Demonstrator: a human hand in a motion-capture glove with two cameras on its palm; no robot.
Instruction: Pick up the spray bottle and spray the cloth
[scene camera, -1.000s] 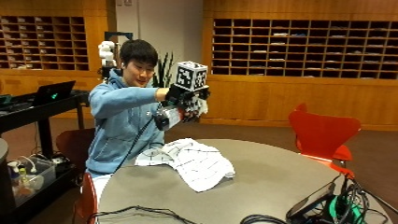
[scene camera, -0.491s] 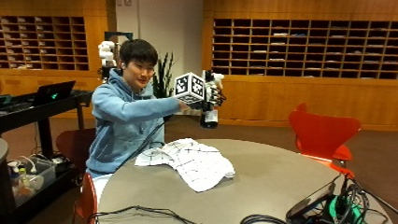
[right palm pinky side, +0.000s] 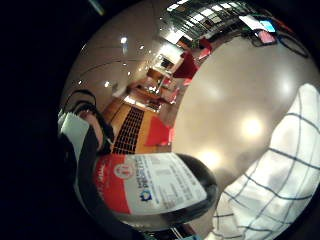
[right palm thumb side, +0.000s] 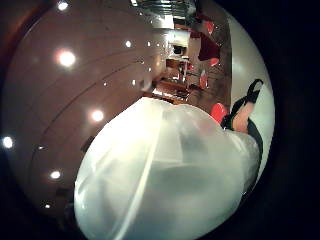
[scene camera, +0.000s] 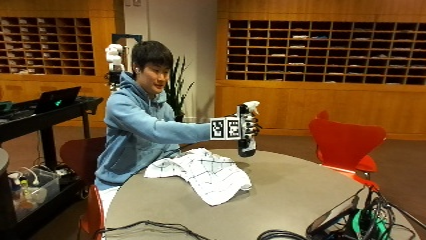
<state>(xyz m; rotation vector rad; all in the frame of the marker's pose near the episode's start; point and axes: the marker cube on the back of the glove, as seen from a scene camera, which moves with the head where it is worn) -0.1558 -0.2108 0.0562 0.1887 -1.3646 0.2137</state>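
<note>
Evidently the right hand (scene camera: 247, 129) is wrapped around the bottle (scene camera: 247, 145), holding it upright above the bench (scene camera: 293, 190), with the cloth (scene camera: 206, 172) below and beside it, presumably for spraying.

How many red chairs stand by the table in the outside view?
2: one chair across the table, one under the person; others may be hidden.

Right hand (scene camera: 247, 129) raised, arm outstretched forward, fingers curled (gripping bottle)
</note>
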